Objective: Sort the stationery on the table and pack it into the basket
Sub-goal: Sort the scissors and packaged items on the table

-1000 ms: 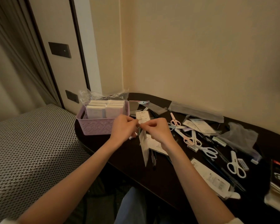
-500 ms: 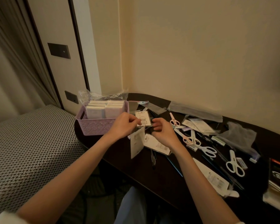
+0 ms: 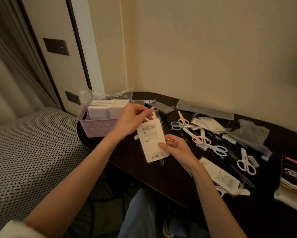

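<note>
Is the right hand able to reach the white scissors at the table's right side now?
Probably not at once: the right hand grips the white packet together with the left hand. Nothing lies over the white scissors, so it is free once released.

A lilac basket point(image 3: 99, 127) packed with white boxes point(image 3: 108, 109) blocks the table's point(image 3: 161, 182) far left end, crinkled plastic wrap point(image 3: 103, 96) rising behind it. Scissors point(image 3: 195, 136), pens and packets point(image 3: 219, 177) crowd the right half up to the wall point(image 3: 213, 57). Bare dark tabletop shows along the near edge below both hands, which hold a white card point(image 3: 152, 143) over the middle.
</note>
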The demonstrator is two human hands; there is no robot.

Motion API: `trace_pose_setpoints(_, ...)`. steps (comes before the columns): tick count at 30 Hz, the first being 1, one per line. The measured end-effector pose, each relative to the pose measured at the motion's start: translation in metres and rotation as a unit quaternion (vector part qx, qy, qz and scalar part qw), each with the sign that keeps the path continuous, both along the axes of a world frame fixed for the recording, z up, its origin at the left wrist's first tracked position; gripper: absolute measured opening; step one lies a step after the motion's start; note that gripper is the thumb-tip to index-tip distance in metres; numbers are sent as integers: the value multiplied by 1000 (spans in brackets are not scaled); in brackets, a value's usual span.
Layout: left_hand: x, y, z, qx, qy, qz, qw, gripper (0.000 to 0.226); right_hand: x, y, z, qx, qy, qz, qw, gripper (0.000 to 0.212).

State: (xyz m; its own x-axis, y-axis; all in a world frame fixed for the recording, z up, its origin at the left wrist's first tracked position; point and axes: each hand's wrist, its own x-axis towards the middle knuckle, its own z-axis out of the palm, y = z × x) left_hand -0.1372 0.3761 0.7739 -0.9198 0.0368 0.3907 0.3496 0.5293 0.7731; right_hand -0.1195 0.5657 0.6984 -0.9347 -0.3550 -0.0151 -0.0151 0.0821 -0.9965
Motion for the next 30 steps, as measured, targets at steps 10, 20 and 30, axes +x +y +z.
trace_pose_setpoints(10, -1, 29, -40, 29, -1, 33, 999, 10, 35, 21, -6, -16, -51, -113, 992, 17)
trace_pose_setpoints(20, 21, 53, -71, -5, 66, 62, 996, 15, 48, 23, -9, -21, -82, -193, 978, 11)
trace_pose_setpoints(30, 28, 59, -86, -102, 186, 48, 976, 16, 56, 16, -9, -73, -71, -215, 971, 16)
